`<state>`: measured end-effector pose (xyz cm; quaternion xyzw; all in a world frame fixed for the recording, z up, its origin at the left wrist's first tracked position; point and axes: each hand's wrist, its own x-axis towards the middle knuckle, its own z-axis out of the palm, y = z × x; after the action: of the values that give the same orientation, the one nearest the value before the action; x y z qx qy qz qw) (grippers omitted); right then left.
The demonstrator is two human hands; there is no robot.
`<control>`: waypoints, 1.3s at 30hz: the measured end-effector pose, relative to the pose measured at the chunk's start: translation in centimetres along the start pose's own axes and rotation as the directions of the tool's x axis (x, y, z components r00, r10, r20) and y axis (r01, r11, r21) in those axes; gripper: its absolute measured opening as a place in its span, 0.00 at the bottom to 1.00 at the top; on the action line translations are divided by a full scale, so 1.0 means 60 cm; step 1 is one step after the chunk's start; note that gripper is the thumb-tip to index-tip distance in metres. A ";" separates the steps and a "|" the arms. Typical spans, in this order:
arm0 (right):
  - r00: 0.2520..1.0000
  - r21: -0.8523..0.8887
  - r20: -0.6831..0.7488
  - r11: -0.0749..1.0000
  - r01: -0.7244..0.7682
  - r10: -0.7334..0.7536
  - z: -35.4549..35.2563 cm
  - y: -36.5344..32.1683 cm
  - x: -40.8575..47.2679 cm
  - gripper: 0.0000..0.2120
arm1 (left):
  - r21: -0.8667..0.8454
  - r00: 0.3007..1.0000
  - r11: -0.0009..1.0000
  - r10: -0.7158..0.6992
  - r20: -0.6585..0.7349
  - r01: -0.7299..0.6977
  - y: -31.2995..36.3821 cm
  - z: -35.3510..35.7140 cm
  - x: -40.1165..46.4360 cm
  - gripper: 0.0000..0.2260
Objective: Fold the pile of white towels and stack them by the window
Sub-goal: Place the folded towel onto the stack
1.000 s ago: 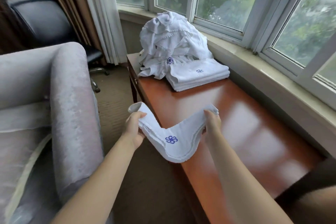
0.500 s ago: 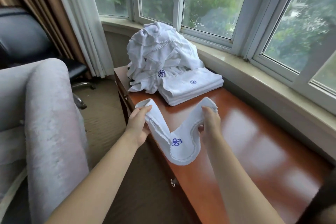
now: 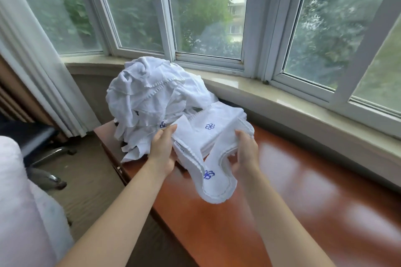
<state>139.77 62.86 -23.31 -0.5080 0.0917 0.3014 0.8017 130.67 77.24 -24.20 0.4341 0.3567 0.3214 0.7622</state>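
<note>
- Left hand (image 3: 162, 151) and right hand (image 3: 245, 151): each grip is clamped on one end of the folded white towel with blue emblem (image 3: 208, 178), held sagging just before the stack of folded white towels (image 3: 217, 123).
- Risk: the slack middle may unfold on release.
- Risk: a skewed landing could shift the stack against the crumpled pile of white towels (image 3: 149, 102) on the glossy red-brown wooden table (image 3: 303, 191).

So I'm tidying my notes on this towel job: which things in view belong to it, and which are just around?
Part of the job:
folded towel held by left hand and right hand
folded stack
unfolded pile
wooden table
window sill

Just around:
curtain
armchair
office chair
</note>
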 end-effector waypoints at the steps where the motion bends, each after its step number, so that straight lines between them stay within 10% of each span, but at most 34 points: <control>1: 1.000 0.030 -0.027 0.999 0.016 -0.015 0.014 0.002 0.008 0.11 | 0.006 1.000 1.000 0.008 0.026 -0.008 0.009 0.001 0.020 0.15; 27: 0.847 0.301 -0.451 0.845 0.442 -0.282 0.224 0.010 0.137 0.08 | 0.530 0.859 0.838 -0.171 0.482 -0.131 0.160 0.119 0.395 0.13; 34: 0.676 0.282 -0.651 0.717 0.638 -0.346 0.322 0.053 0.127 0.04 | 0.624 0.711 0.727 -0.275 0.647 -0.286 0.204 0.133 0.473 0.12; 39: 0.587 0.247 -0.751 0.696 0.674 -0.302 0.388 0.110 0.119 0.02 | 0.699 0.543 0.458 -0.440 0.715 -0.549 0.241 0.127 0.478 0.08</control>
<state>137.99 87.84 -20.67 -0.3533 0.2946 -0.1768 0.8701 149.79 102.88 -16.12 0.8700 0.0400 -0.1351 0.4724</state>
